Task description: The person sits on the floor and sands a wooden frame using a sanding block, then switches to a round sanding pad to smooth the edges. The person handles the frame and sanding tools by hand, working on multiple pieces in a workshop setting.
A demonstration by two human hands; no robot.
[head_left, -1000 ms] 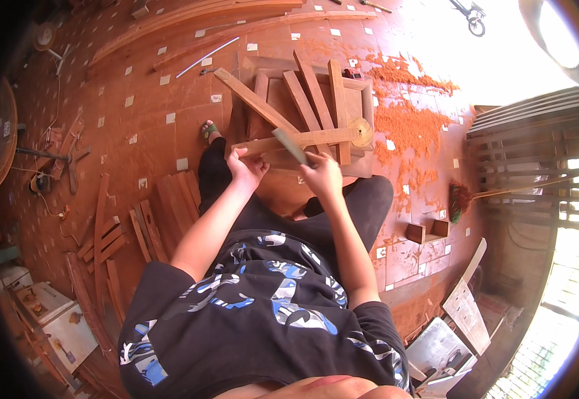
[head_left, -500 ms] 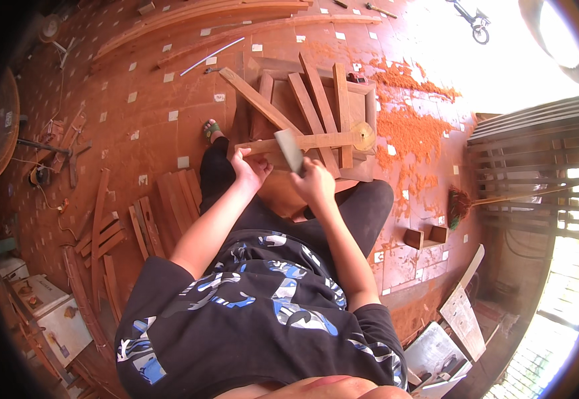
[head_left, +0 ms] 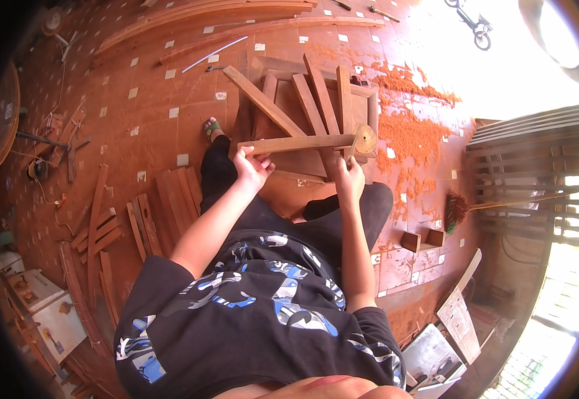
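Observation:
A long wooden strip (head_left: 296,144) lies crosswise in front of me. My left hand (head_left: 255,168) is closed around its left end. Its right end meets a pale round wooden block (head_left: 367,139) with a small dark hole in the middle. My right hand (head_left: 350,178) is closed on the handle of a flat-bladed tool (head_left: 353,150), whose blade is turned nearly edge-on beside the block; whether the blade touches the strip I cannot tell. Beneath is a panelled wooden piece (head_left: 374,106) with a raised frame, bearing several loose wooden strips (head_left: 321,93) fanned away from me.
Orange shavings (head_left: 409,120) cover the tiled floor on the right. More wooden boards (head_left: 173,196) lie at the left, and long beams (head_left: 236,36) at the far side. A broom (head_left: 459,207), an open wooden box (head_left: 424,241) and a slatted wooden rack (head_left: 529,153) stand right.
My right hand has moved right with the bladed tool, from the strip's middle to the round block. The blade has turned from broad side to nearly edge-on. My left hand keeps its hold.

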